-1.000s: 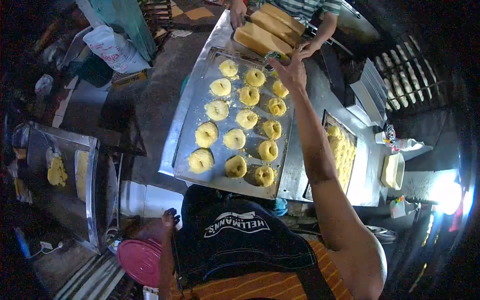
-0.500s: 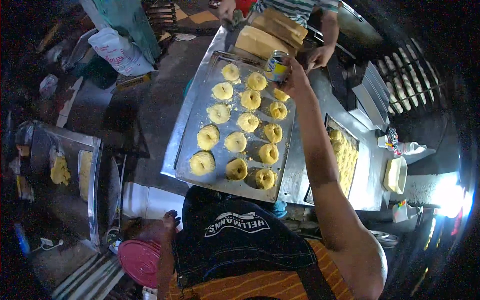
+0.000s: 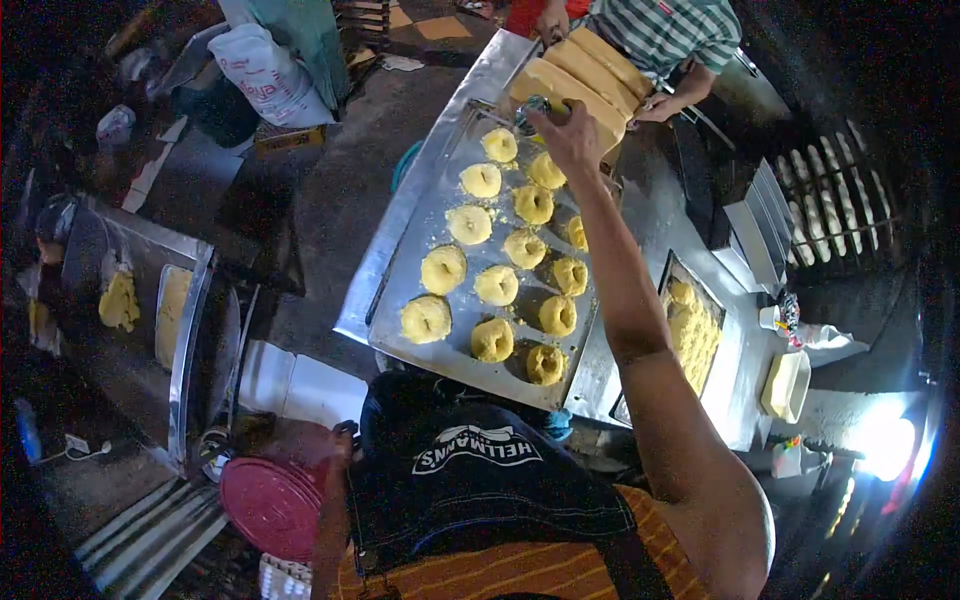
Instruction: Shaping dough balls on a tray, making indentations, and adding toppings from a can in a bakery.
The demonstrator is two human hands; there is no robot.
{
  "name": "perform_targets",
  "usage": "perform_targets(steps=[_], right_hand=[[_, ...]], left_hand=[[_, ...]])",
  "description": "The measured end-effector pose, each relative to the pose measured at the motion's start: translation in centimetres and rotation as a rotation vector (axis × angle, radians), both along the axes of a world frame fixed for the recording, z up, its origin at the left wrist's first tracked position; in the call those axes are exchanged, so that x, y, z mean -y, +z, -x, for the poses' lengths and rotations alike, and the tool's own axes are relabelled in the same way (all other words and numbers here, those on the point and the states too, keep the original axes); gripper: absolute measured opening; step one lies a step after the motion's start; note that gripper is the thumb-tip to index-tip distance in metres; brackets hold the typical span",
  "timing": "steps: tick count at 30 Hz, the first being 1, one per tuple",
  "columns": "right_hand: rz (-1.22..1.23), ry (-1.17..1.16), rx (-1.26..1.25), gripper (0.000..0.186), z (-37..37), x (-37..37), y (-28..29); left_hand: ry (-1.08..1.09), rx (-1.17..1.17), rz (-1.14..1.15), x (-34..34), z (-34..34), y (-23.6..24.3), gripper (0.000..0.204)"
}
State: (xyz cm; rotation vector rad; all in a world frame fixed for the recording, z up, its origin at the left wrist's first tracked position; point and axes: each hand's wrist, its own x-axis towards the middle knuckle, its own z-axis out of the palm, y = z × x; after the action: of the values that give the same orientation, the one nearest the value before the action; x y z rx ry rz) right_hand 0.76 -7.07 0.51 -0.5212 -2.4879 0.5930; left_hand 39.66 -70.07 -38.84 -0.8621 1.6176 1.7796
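Observation:
My right hand [image 3: 568,138] reaches over the far end of a metal baking tray [image 3: 420,372], its fingers wrapped round a small can [image 3: 530,108]. Mostly hidden by the hand, the can shows its round end. Beneath and around my arm, rows of yellow ring-shaped dough pieces [image 3: 497,286] with hollow middles lie on the tray, crumbs scattered between them. Part of the right-hand row is hidden by my forearm. My left hand [image 3: 345,438] hangs low by my apron, blurred and dark, so its fingers cannot be made out.
Across the table, a person [image 3: 668,35] has both hands at long tan loaf-shaped blocks [image 3: 570,92]. Another tray of yellow crumbly dough [image 3: 690,335] lies to the right, near a pale tub [image 3: 786,386]. A red lidded bucket [image 3: 270,508] stands low left; a metal-edged table [image 3: 185,370] is beyond.
My right hand has moved left and farther away with the can, and the can is turned differently. The person opposite has shifted closer over the tan blocks. The whole view has swung slightly.

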Motion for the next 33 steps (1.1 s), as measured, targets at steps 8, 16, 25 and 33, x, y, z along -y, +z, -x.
perform_targets(steps=[8,16,25,33], right_hand=[[0.009,-0.104,0.038,0.076,0.8,-1.0,-1.0],[1.178,0.086,0.027,0.058,-1.8,-0.2,1.1],[0.958,0.223,0.165,0.066,-3.9,1.3,2.5],[-0.004,-0.038,0.202,0.08,-6.1,6.5,3.5]], left_hand=[[-0.03,0.177,0.098,1.6,3.6,-3.4,0.031],[-0.007,0.144,0.053,2.0,8.4,-1.2,0.033],[-0.268,-0.213,0.052,6.4,11.8,-1.9,0.034],[0.028,0.089,0.051,1.8,11.7,3.7,0.032]])
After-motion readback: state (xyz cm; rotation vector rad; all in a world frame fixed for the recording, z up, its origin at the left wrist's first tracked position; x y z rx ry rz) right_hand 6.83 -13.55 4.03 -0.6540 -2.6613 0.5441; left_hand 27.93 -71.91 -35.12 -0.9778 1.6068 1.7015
